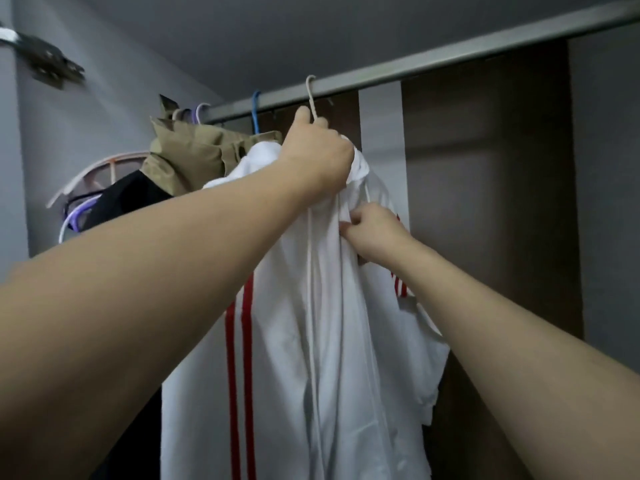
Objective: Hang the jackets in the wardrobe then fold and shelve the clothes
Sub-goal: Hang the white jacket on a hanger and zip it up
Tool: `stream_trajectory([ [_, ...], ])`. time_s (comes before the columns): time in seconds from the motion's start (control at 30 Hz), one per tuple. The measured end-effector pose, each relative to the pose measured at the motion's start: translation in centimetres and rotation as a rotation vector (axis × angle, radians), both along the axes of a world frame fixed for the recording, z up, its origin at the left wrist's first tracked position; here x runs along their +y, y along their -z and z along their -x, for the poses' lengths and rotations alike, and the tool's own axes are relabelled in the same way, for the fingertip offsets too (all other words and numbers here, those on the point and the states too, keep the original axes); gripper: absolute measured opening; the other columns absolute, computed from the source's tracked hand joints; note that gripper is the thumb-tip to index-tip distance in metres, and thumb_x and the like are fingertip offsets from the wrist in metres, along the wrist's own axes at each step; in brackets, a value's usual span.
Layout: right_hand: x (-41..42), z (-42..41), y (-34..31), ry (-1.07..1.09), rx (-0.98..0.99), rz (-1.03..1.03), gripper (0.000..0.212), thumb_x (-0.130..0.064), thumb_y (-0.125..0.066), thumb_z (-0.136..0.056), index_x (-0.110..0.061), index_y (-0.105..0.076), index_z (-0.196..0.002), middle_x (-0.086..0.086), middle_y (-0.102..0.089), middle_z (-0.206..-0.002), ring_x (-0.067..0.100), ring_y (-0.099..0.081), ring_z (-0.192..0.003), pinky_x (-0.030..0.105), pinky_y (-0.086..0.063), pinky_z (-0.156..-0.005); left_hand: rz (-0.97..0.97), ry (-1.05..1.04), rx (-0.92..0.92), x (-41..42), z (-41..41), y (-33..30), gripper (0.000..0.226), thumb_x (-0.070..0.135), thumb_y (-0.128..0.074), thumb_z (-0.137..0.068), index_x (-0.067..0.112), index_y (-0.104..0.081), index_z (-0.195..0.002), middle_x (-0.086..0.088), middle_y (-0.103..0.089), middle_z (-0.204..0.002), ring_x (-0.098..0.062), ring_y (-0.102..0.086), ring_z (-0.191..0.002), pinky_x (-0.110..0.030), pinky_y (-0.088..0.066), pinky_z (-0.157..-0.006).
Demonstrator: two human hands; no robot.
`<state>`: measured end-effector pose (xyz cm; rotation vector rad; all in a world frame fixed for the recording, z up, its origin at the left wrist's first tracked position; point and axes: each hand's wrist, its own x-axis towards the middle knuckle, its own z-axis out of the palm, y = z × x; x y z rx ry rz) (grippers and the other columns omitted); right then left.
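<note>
A white jacket (311,323) with red stripes hangs on a beige hanger (310,95) whose hook sits over the metal wardrobe rail (433,62). My left hand (317,157) grips the hanger's neck and the jacket's collar from above. Just below it, my right hand (372,233) pinches the front edge of the white fabric near the collar. The rest of the hanger is hidden inside the jacket.
To the left on the rail hang a khaki jacket (187,154) and a black garment (138,195), on blue (255,110) and purple hangers (200,112). A pink round rack (97,174) leans at far left. Brown wardrobe panels (485,202) stand behind; the rail runs bare to the right.
</note>
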<state>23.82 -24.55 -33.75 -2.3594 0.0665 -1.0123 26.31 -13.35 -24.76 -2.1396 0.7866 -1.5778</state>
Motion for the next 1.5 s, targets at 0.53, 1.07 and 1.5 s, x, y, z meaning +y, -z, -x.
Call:
stream_trajectory([
  [0.53, -1.6, 3.8, -1.8, -0.049, 0.238, -0.041, 0.027, -0.024, -0.065, -0.091, 0.002, -0.071, -0.097, 0.021, -0.071, -0.089, 0.032, -0.071, -0.073, 0.032, -0.061, -0.057, -0.101, 0.033, 0.458, 4.5, 2.1, -1.5, 0.034, 0.054, -0.055, -0.076, 0.031, -0.053, -0.101, 0.003, -0.057, -0.105, -0.023, -0.043, -0.099, -0.040, -0.030, -0.087],
  [1.07, 1.3, 3.8, -5.2, 0.086, 0.721, 0.304, 0.036, -0.026, -0.072, -0.087, -0.006, -0.063, -0.116, 0.004, -0.065, -0.097, 0.022, -0.068, -0.090, 0.038, -0.060, -0.081, -0.031, -0.141, 0.343, 5.7, 2.0, -5.7, 0.042, 0.029, -0.054, -0.093, 0.016, -0.049, -0.132, -0.011, -0.054, -0.130, -0.034, -0.050, -0.120, -0.041, -0.042, -0.084],
  [1.5, 5.8, 10.4, -21.8, 0.256, 0.707, 0.108, 0.025, -0.011, -0.054, -0.089, -0.007, -0.061, -0.112, 0.011, -0.062, -0.109, 0.022, -0.061, -0.091, 0.029, -0.053, -0.067, -0.187, 0.138, 0.948, 6.2, 3.7, -17.0, 0.038, 0.030, -0.045, -0.100, 0.016, -0.047, -0.135, -0.011, -0.051, -0.137, -0.030, -0.052, -0.122, -0.042, -0.044, -0.093],
])
